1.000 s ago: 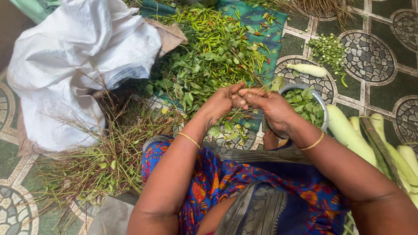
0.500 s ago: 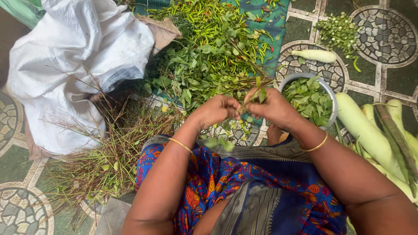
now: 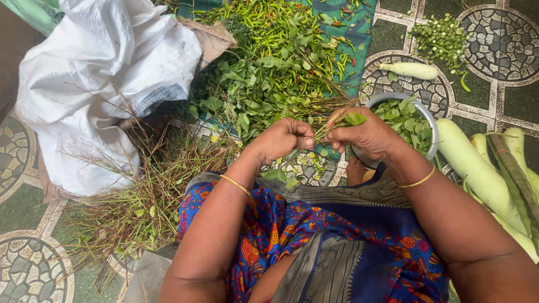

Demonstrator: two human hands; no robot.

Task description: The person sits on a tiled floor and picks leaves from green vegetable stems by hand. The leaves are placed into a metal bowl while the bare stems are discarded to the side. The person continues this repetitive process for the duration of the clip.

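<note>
I see my left hand [image 3: 287, 138] curled nearly shut, fingertips pinching the thin brown leafy stem [image 3: 328, 126], while my right hand [image 3: 365, 134] is closed around its other end with a few green leaves bunched against the thumb. That one stem is slender and wiry, spanning the short gap between both hands, just above my lap. Just right of the right hand sits one round steel bowl [image 3: 387, 99] of plucked green leaves. Farther off lie one heap of green chillies [image 3: 281, 33], one white sack [image 3: 106, 73] to the left, and several pale green bottle gourds [image 3: 477, 168] to the right.
</note>
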